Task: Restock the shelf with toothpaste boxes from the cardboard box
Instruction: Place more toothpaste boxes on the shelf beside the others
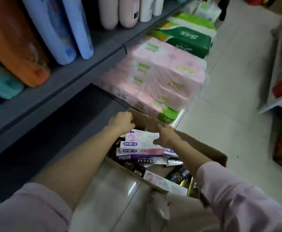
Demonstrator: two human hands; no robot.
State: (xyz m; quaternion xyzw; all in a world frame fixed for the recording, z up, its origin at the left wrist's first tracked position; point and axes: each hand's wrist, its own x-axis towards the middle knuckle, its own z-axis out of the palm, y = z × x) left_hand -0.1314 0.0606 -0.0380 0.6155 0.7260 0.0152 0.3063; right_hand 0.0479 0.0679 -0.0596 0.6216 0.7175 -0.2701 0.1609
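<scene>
An open cardboard box (209,148) sits on the floor below the shelf, filled with several toothpaste boxes. Pink-and-white toothpaste boxes (142,144) lie on top, dark ones (138,169) lower down. My left hand (122,122) curls over the far left rim of the box, touching the top of the pile. My right hand (166,135) rests on the right end of the top white toothpaste box (143,137), fingers bent around it. The dark lower shelf (56,131) to the left looks bare.
The grey upper shelf (80,64) holds orange, blue and pink bottles. Pink tissue packs (160,77) and green ones (185,39) are stacked right behind the cardboard box. Pale tiled floor (229,91) runs to the right, with goods along its far right edge.
</scene>
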